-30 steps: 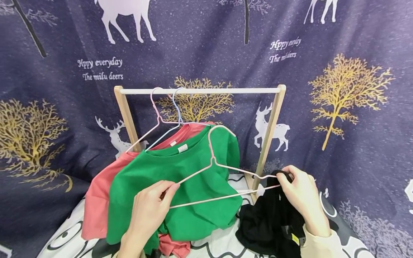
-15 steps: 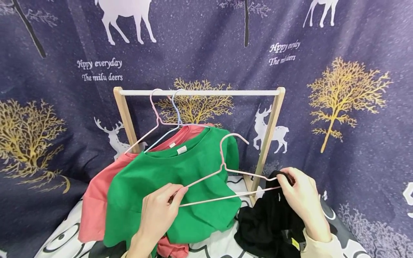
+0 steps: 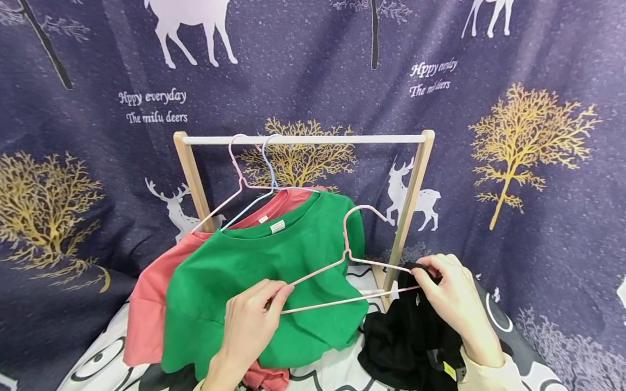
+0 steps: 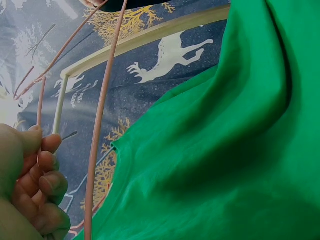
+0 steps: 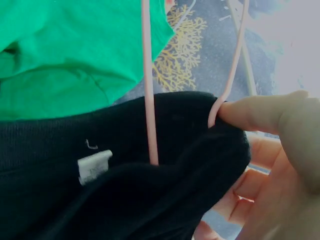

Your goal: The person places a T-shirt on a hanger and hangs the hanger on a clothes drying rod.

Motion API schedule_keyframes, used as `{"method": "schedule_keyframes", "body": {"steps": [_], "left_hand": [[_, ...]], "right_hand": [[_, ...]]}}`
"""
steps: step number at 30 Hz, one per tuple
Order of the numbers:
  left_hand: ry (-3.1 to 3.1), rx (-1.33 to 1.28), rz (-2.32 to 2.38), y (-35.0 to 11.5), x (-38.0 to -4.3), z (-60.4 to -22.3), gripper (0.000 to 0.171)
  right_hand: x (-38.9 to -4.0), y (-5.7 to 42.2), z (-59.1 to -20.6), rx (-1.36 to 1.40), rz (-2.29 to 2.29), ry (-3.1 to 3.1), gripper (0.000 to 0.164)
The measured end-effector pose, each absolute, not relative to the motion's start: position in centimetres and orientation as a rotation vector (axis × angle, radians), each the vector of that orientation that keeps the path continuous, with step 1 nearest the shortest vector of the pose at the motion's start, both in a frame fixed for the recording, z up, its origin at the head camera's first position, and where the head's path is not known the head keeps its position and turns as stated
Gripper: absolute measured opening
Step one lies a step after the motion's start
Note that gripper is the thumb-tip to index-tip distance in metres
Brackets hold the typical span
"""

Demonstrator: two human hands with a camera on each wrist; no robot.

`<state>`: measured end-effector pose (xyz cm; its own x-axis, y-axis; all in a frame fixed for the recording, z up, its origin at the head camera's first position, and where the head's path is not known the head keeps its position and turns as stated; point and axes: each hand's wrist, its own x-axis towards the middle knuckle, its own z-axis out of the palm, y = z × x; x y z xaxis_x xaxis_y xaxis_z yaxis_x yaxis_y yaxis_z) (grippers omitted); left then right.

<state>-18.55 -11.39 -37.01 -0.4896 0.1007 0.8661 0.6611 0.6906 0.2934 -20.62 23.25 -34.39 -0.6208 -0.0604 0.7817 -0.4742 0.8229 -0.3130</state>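
My left hand (image 3: 254,317) pinches the left arm of a pink hanger (image 3: 346,251) between thumb and fingers. The hanger's hook stands up and points right. At its right end, my right hand (image 3: 452,285) holds the edge of a black shirt (image 3: 408,336). In the right wrist view the hanger's end runs inside the opening of the black shirt (image 5: 125,185), with my thumb (image 5: 260,111) against the hanger and the other fingers behind the cloth. A white label (image 5: 95,167) shows inside the ribbed neckband. The rest of the shirt hangs bunched below.
Behind stands a wooden rack with a white bar (image 3: 313,139). On its left side hang a red shirt (image 3: 151,304) on a pink hanger and a green shirt (image 3: 264,271) on a blue hanger (image 3: 270,168). Red cloth (image 3: 266,376) lies below on the patterned sheet (image 3: 323,374).
My left hand and the pink hanger have moved to the right, its end reaching farther into the black shirt. My right hand stays nearly in place.
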Motion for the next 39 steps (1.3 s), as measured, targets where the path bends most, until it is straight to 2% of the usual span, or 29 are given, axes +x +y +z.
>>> {"method": "schedule_keyframes", "body": {"steps": [9,15,19,23,25,35,39], "left_hand": [[-1.985,-0.562,-0.800,-11.4,-18.7,-37.1,0.003],[-1.992,-0.523,-0.788,-12.1,-19.1,-36.9,0.006],[-2.000,-0.526,-0.809,-12.3,-19.2,-37.0,0.005],[-1.999,-0.532,-0.819,-12.2,-19.4,-37.2,0.005],[-1.990,-0.533,-0.819,-12.2,-19.4,-37.2,0.005],[-1.961,-0.568,-0.816,-12.1,-19.7,-37.5,0.005],[-1.963,-0.581,-0.840,-12.1,-19.6,-37.6,0.006]], "right_hand": [[-20.5,24.2,-34.1,0.632,0.710,-2.141,0.018],[-20.3,26.0,-34.1,0.916,0.820,-2.210,0.039],[-20.7,26.7,-34.4,0.949,0.814,-2.227,0.046],[-21.3,26.6,-34.8,0.886,0.765,-2.203,0.043],[-21.5,26.4,-35.0,0.880,0.756,-2.173,0.030],[-22.1,25.4,-35.2,0.910,0.650,-2.039,0.012],[-21.8,24.7,-34.9,0.867,0.617,-2.010,0.026]]}}
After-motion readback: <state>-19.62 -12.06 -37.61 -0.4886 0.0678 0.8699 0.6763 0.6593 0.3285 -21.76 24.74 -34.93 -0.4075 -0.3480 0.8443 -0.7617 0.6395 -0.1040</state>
